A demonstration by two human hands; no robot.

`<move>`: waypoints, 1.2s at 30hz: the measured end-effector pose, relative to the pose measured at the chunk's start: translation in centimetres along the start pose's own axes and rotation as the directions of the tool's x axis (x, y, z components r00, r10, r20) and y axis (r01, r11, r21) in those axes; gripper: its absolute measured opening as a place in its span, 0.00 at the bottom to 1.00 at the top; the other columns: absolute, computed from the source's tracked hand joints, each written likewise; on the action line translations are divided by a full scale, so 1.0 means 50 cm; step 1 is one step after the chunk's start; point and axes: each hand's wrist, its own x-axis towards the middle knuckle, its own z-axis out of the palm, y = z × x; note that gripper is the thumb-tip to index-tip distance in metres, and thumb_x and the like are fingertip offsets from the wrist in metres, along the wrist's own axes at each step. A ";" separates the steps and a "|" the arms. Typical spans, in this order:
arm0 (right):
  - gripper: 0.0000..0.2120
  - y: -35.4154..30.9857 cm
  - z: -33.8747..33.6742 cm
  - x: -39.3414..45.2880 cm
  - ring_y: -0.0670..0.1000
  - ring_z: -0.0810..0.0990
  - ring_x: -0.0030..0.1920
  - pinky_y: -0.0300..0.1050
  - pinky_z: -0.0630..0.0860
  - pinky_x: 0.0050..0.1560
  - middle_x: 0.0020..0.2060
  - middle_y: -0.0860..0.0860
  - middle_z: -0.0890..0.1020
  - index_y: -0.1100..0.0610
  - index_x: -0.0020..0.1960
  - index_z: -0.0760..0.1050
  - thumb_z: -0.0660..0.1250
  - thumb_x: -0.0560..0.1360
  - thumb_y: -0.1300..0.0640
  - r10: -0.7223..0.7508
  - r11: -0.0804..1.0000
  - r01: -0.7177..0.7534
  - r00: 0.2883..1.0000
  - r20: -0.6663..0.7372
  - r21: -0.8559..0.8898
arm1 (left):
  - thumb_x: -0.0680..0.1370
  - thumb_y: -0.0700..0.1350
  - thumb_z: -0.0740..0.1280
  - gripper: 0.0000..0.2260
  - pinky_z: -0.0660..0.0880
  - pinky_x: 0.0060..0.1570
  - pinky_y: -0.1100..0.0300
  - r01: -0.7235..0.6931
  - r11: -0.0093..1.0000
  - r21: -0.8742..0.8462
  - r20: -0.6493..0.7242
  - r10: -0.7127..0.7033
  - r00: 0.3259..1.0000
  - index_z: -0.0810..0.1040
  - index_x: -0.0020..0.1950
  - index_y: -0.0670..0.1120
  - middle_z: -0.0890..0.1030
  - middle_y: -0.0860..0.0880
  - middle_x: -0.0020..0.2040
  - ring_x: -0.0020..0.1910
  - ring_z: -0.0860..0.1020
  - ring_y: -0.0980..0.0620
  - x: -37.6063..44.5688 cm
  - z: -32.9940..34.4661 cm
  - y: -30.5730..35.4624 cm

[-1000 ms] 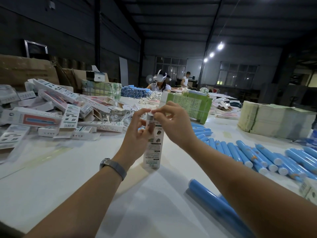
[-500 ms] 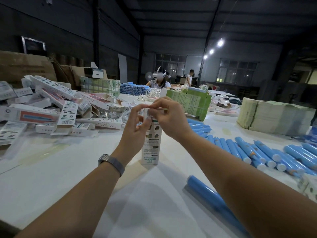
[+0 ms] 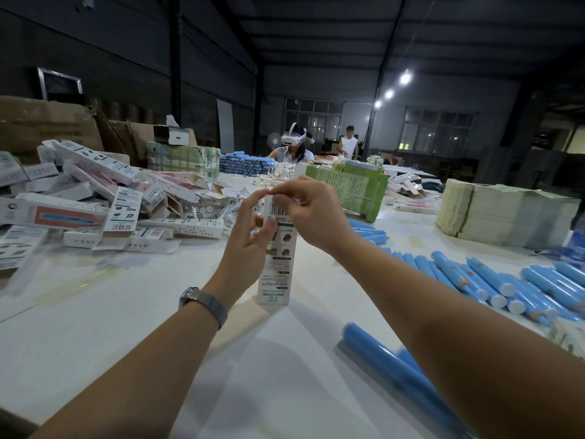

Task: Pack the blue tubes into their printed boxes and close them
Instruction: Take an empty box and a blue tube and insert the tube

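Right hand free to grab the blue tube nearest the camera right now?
Probably not yet: the right hand and left hand both pinch the upright box. The near blue tube lies unobstructed below the right forearm.

dark walls (image 3: 110,58) | ceiling lamps (image 3: 405,78) lit | rear windows (image 3: 438,131)

Packing warehouse, box piles (image 3: 95,198), bundled cartons (image 3: 503,213)

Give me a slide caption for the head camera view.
Both hands, left hand and right hand, pinch the top flap of an upright printed box beside loose blue tubes.
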 end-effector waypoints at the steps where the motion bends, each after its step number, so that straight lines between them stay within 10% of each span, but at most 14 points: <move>1: 0.07 -0.001 -0.003 0.004 0.47 0.79 0.45 0.49 0.78 0.52 0.43 0.48 0.81 0.54 0.52 0.84 0.69 0.77 0.59 0.011 1.000 -0.011 1.000 0.013 0.005 | 0.85 0.43 0.60 0.22 0.79 0.47 0.51 -0.004 1.000 0.005 -0.001 0.004 1.000 0.68 0.62 0.74 0.74 0.29 0.52 0.48 0.78 0.35 0.000 -0.001 -0.001; 8: 0.06 -0.005 -0.024 0.029 0.51 0.83 0.44 0.50 0.81 0.50 0.40 0.48 0.85 0.51 0.48 0.84 0.69 0.77 0.59 0.064 0.997 -0.069 0.989 0.130 0.037 | 0.83 0.49 0.60 0.21 0.76 0.52 0.36 -0.008 0.999 0.033 0.022 0.007 1.000 0.63 0.65 0.77 0.74 0.29 0.53 0.46 0.76 0.42 -0.003 -0.004 -0.004; 11: 0.05 -0.005 -0.029 0.029 0.49 0.83 0.42 0.46 0.81 0.47 0.40 0.48 0.85 0.52 0.48 0.84 0.69 0.77 0.59 0.064 0.996 -0.073 0.985 0.162 0.048 | 0.82 0.52 0.61 0.20 0.79 0.47 0.51 -0.027 0.999 0.021 0.024 0.027 0.999 0.63 0.65 0.78 0.75 0.30 0.51 0.46 0.79 0.44 -0.003 -0.004 -0.004; 16: 0.07 -0.015 -0.033 0.034 0.42 0.79 0.38 0.42 0.79 0.45 0.40 0.47 0.84 0.48 0.45 0.82 0.69 0.77 0.59 0.068 0.997 -0.075 0.976 0.207 0.025 | 0.84 0.47 0.60 0.20 0.79 0.48 0.47 -0.034 0.999 0.006 0.019 0.034 0.999 0.65 0.65 0.74 0.75 0.29 0.51 0.50 0.78 0.34 -0.001 -0.007 -0.008; 19: 0.07 -0.016 -0.036 0.031 0.41 0.80 0.38 0.41 0.79 0.44 0.38 0.45 0.83 0.48 0.45 0.83 0.69 0.77 0.58 0.080 0.996 -0.087 0.974 0.213 0.026 | 0.85 0.43 0.59 0.23 0.80 0.44 0.53 -0.047 0.999 0.024 0.012 0.047 0.999 0.66 0.62 0.75 0.76 0.32 0.51 0.46 0.81 0.44 -0.002 -0.005 -0.008; 28: 0.10 0.003 -0.037 0.010 0.55 0.82 0.54 0.61 0.80 0.55 0.45 0.51 0.83 0.53 0.46 0.76 0.59 0.81 0.63 0.161 0.954 -0.198 0.972 0.173 0.225 | 0.84 0.42 0.60 0.17 0.79 0.41 0.56 -0.018 0.997 0.075 -0.018 0.019 1.000 0.65 0.58 0.68 0.76 0.35 0.50 0.39 0.80 0.53 0.004 -0.003 -0.012; 36: 0.11 0.007 -0.031 0.004 0.48 0.82 0.45 0.44 0.81 0.45 0.45 0.53 0.84 0.55 0.48 0.75 0.58 0.80 0.67 0.231 0.887 -0.273 0.961 0.155 0.374 | 0.84 0.42 0.60 0.19 0.79 0.42 0.53 -0.022 0.997 0.078 -0.017 0.024 1.000 0.66 0.57 0.70 0.75 0.34 0.48 0.39 0.79 0.51 0.001 -0.001 -0.004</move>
